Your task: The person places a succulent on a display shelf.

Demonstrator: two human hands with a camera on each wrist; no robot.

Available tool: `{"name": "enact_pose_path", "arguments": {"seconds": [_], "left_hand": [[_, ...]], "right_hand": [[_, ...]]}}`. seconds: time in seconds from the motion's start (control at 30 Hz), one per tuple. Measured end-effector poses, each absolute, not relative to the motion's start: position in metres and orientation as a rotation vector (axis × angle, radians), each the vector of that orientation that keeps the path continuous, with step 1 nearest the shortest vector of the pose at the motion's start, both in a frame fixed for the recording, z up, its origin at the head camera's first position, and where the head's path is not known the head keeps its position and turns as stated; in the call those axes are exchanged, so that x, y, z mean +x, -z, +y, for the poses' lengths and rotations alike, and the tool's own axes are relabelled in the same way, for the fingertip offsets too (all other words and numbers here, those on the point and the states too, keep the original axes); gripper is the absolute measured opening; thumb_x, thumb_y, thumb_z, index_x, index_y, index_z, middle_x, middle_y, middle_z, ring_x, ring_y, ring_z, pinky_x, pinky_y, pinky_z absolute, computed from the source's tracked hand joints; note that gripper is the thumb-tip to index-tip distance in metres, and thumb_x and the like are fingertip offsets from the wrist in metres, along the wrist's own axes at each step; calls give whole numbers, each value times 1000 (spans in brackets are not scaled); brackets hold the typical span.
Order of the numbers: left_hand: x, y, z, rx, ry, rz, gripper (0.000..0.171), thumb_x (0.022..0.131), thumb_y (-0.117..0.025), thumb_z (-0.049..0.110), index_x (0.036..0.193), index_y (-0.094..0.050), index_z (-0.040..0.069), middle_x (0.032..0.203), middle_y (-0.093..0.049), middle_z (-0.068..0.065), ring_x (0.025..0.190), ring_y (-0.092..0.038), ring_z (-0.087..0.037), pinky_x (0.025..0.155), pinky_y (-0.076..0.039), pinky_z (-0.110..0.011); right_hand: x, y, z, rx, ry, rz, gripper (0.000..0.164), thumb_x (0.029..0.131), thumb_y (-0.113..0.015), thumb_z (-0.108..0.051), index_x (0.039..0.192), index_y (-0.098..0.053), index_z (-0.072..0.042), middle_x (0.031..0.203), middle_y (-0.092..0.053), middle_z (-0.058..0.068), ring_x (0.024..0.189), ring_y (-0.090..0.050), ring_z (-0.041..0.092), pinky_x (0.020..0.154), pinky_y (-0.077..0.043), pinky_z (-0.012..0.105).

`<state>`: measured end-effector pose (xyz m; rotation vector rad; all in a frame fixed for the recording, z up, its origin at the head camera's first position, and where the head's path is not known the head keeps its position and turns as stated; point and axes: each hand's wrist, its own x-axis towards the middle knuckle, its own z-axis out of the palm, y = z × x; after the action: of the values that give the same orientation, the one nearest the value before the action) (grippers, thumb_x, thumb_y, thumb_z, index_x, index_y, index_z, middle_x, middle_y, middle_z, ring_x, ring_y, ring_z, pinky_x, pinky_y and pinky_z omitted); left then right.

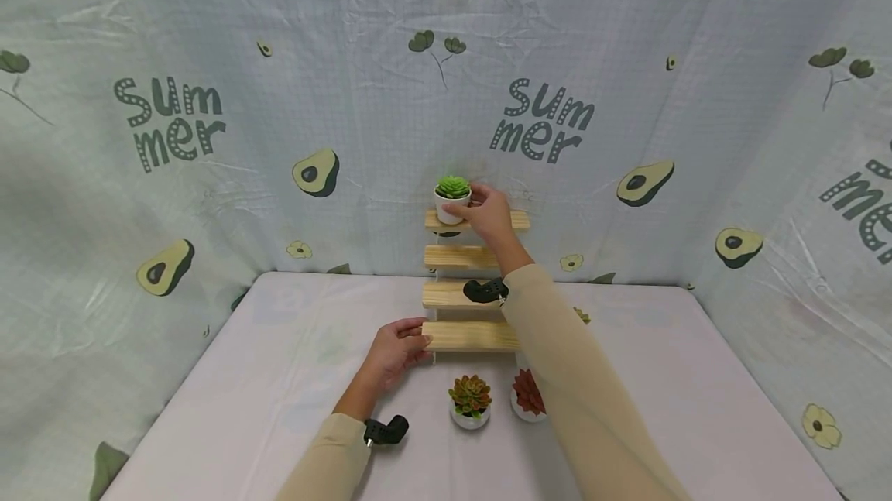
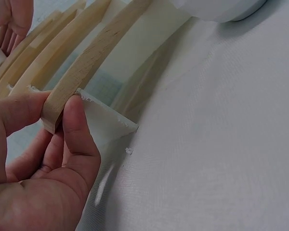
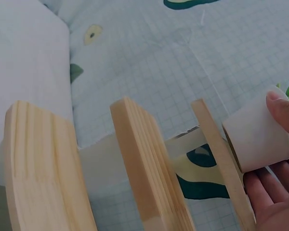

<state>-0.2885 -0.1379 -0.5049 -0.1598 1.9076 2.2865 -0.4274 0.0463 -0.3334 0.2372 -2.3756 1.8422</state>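
A small potted succulent [image 1: 452, 188], bright green in a white pot, stands at the left end of the top board of a four-step wooden shelf [image 1: 465, 337]. My right hand [image 1: 491, 214] holds the pot from its right side, thumb in front. In the right wrist view the white pot [image 3: 257, 132] has its base against or very close to the top board; I cannot tell which. Down at the lowest board, my left hand [image 1: 393, 350] pinches its left end. The left wrist view shows that board [image 2: 94, 55] between thumb and fingers.
An orange-green succulent [image 1: 470, 400] in a white pot stands on the table in front of the shelf. Beside it, a red succulent [image 1: 527, 392] is partly hidden by my right sleeve. Another plant [image 1: 581, 316] peeks out beyond the sleeve. Patterned cloth [image 1: 390, 137] hangs behind.
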Motion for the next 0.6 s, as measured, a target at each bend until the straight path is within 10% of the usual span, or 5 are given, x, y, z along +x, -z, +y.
{"name": "enact_pose_path", "arguments": {"seconds": [0.6], "left_hand": [[-285,501,-138,-155,-2296,1894,45,94,-68,-3,137,-57,-6,115,-65,-17,90,-67,-18,71,-62,-27]], "right_hand": [[-423,338,44,300,-1893,-2317,74,84,-87,-20,147,-53,-4,140,-64,17,129,-62,29,107,-54,41]]}}
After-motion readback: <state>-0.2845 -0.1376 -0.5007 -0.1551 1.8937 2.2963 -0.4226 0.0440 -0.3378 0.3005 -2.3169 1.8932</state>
